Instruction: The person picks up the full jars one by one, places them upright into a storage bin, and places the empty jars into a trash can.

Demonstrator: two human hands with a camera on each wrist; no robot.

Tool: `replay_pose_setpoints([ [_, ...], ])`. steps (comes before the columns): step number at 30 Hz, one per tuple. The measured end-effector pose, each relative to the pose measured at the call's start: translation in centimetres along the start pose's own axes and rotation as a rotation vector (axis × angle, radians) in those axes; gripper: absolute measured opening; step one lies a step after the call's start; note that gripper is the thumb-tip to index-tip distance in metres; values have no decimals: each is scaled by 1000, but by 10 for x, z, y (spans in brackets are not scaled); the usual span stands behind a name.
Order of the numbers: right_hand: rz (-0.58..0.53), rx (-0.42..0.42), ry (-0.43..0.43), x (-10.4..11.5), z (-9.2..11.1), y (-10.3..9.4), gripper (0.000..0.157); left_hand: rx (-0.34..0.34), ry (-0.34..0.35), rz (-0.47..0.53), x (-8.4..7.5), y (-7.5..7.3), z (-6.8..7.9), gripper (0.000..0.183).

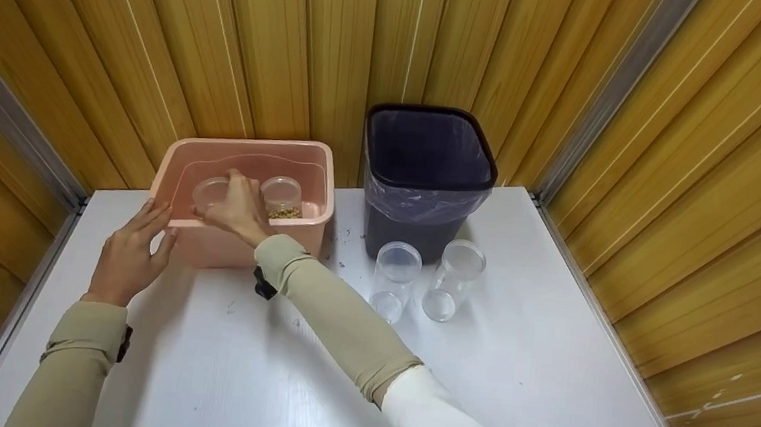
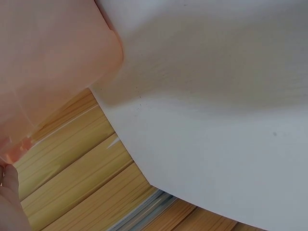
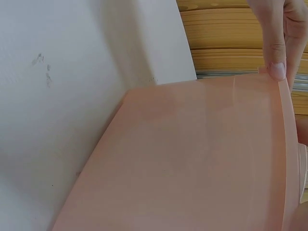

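Observation:
A pink plastic bin stands at the back left of the white table. My left hand grips its front left corner; in the right wrist view the thumb presses the outside of the rim. Inside the bin, my right hand holds a clear plastic jar near the left wall, its lower part hidden by the hand and the bin's front. Just right of that hand another clear jar sits in the bin, with small tan pieces showing at its lower part.
Right of the pink bin is a dark trash bin lined with a clear bag. In front of it, two clear jars stand on the white table. Yellow wood-patterned walls enclose the back and sides.

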State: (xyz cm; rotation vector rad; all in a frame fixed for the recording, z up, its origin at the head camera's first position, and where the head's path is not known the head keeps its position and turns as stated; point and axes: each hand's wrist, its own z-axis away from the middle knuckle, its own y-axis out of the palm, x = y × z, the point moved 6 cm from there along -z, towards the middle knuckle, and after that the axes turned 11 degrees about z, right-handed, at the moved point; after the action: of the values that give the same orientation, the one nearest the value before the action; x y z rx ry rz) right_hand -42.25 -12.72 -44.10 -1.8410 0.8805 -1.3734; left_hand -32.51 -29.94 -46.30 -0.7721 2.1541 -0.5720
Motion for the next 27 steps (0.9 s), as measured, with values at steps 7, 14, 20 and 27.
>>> replay_pose_setpoints([
  [7,0,-26,-28,1,3,-1,86,14,-8,6,-2,0,0,45],
  [14,-5,-67,-97,7,6,-7,88,23,-5,0,-3,-1,0,45],
  [20,-35,-17,-145,14,9,-13,89,31,-11,-12,-5,-1,-2,45],
  [27,-11,38,-186,19,15,-30,79,59,-39,-84,-4,-1,-4,46],
])
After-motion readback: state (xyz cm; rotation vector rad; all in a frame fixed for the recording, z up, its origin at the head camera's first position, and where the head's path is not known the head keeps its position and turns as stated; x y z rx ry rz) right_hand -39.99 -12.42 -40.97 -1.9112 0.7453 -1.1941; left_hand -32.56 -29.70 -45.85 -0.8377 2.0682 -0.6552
